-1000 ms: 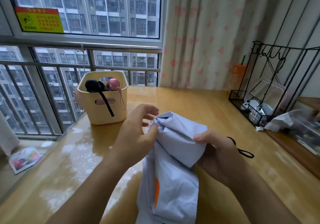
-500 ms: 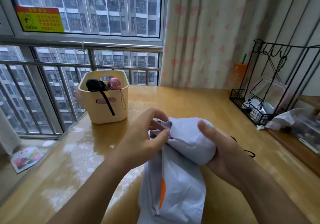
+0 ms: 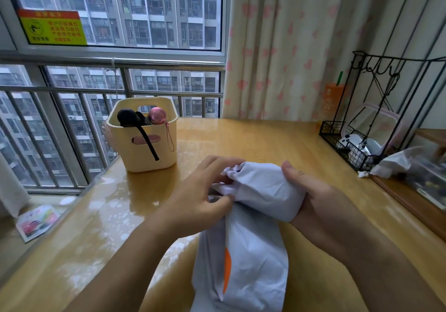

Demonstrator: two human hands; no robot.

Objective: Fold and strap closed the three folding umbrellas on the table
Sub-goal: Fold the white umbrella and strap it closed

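Left hand (image 3: 200, 198): pinching bunched folds of pale lavender fabric umbrella with orange patch (image 3: 251, 251), held over near edge of glossy wooden table (image 3: 277, 140). Right hand (image 3: 311, 198): wrapped around its far end. Cream plastic basket (image 3: 142, 152), far left: black umbrella (image 3: 129, 118), pink umbrella (image 3: 157, 116), apparently folded.

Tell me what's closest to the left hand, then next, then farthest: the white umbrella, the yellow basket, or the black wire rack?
1. The white umbrella: held in the left hand itself.
2. The yellow basket: behind it, toward the window.
3. The black wire rack: far right of the table.
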